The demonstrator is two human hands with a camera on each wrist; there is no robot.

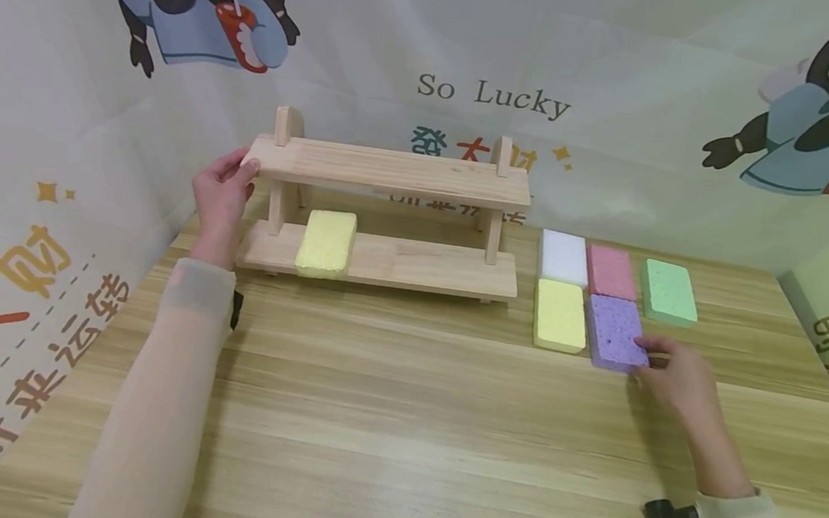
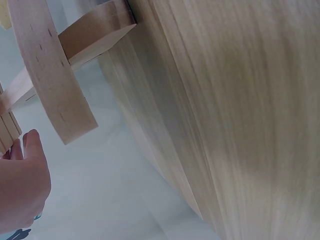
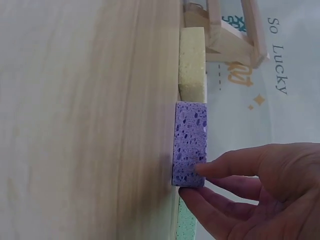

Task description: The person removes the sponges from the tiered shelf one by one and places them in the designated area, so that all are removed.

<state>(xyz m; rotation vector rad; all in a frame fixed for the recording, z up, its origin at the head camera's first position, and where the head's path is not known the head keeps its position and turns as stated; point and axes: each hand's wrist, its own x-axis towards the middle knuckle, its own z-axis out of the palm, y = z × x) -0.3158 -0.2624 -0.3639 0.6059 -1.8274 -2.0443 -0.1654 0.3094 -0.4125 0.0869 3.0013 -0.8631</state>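
Observation:
In the head view my left hand (image 1: 222, 197) holds the left end of the upper board of a two-tier wooden shelf (image 1: 392, 171). The left wrist view shows its fingers (image 2: 33, 142) at a board's edge, partly cut off by the frame. At the right, my right hand (image 1: 681, 381) has thumb and fingers around the near right corner of a purple sponge (image 1: 615, 330). In the right wrist view one fingertip touches the purple sponge's (image 3: 190, 142) front face, another its side. A yellow sponge (image 1: 561, 315) lies just left of it.
Behind the front pair lie a white sponge (image 1: 563, 257) and a pink sponge (image 1: 611, 271); a green sponge (image 1: 669, 292) lies farther right. Another yellow sponge (image 1: 327, 241) stands tilted at the lower board (image 1: 428, 267). A printed cloth (image 1: 625, 55) hangs behind the table (image 1: 385, 421).

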